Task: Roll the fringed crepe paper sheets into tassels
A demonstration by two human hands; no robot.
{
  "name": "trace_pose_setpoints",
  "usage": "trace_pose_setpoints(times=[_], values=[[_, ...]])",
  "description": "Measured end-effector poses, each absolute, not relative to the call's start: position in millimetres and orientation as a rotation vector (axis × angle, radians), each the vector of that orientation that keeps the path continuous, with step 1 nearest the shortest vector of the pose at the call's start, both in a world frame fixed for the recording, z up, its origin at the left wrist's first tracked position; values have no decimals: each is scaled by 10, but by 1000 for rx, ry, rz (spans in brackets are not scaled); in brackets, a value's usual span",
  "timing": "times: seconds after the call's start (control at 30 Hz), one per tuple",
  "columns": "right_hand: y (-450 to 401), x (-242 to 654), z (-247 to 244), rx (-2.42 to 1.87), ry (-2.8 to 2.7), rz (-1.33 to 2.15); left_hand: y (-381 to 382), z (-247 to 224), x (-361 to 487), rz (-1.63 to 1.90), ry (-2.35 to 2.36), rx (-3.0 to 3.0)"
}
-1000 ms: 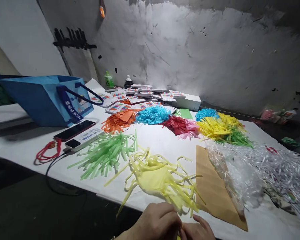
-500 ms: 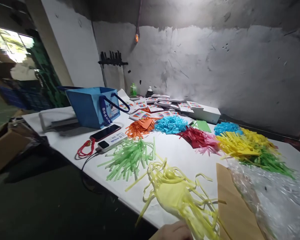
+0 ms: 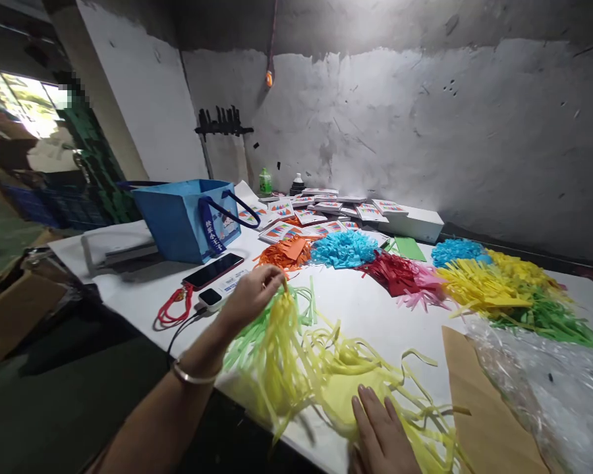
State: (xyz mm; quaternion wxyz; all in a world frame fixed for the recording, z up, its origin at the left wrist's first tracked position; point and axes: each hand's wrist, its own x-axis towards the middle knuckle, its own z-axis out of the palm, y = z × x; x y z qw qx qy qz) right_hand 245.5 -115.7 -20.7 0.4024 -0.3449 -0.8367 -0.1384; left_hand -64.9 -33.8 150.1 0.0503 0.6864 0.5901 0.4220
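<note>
My left hand (image 3: pixel 257 293) is raised over the table, its fingers closed at the top of a yellow paper tassel (image 3: pixel 282 355) whose thin strips hang down. My right hand (image 3: pixel 383 428) lies with fingers stretched out on the yellow fringed paper (image 3: pixel 348 395), which is spread near the front edge with curling strips around it. Behind the hanging tassel, a light green fringed paper bundle (image 3: pixel 247 336) is partly covered.
A blue gift bag (image 3: pixel 178 224), a phone (image 3: pixel 215 270) and a white device (image 3: pixel 210 297) with a cable stand left. Orange (image 3: pixel 284 253), blue (image 3: pixel 343 249), red (image 3: pixel 390 273) and yellow fringe piles (image 3: pixel 484 286) line the back. Brown paper (image 3: pixel 479 395) and clear plastic (image 3: pixel 538 382) lie right.
My left hand has come into view, holding up a yellow tassel over the green bundle. My right hand now shows, flat on the yellow fringed paper. The view has shifted slightly.
</note>
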Motion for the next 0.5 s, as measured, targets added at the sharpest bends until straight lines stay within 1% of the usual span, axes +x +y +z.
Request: trace_pose_setpoints(times=[0.07, 0.17, 0.23, 0.3, 0.33, 0.4, 0.5], values=[[-1073, 2445, -327, -863, -2179, -460, -93, 1579, -725, 1238, 1811, 2155], [-1009, 2481, -438, -808, -2143, -525, -108, 1439, -367, 1100, 1657, 2303], [-1002, 2529, -455, -768, -2107, -542, -335, 1205, 49, 895, 1391, 2434], [-1022, 2597, -439, -733, -2075, -568, -589, 920, 429, 573, 958, 2586], [-1041, 2640, -425, -719, -2065, -578, -682, 780, 565, 467, 845, 2642], [-1098, 2742, -393, -701, -2072, -587, -750, 540, 694, 340, 843, 2710], [-1209, 2905, -355, -715, -2122, -573, -634, 337, 599, 282, 1194, 2747]])
